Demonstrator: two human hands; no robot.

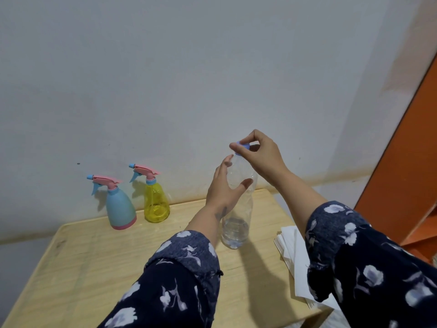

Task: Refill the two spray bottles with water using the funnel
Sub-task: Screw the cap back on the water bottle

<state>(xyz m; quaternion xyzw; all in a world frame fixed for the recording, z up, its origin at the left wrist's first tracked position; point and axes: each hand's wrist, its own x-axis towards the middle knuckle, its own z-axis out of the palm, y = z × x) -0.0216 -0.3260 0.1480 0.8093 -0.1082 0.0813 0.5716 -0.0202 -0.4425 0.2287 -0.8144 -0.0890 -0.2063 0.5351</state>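
Observation:
A clear plastic water bottle (238, 223) stands upright on the wooden table (99, 256), with a little water at its bottom. My left hand (224, 185) wraps around its upper part. My right hand (257, 152) pinches the blue cap (243, 146) at the bottle's top. At the back of the table, against the wall, stand two spray bottles with pink trigger heads: a light blue one (119, 207) on the left and a yellow see-through one (156, 202) to its right. No funnel is in sight.
A stack of white paper sheets (293, 256) lies at the table's right edge, partly under my right sleeve. An orange door or cabinet (406, 162) stands at the right. A plain wall runs behind the table.

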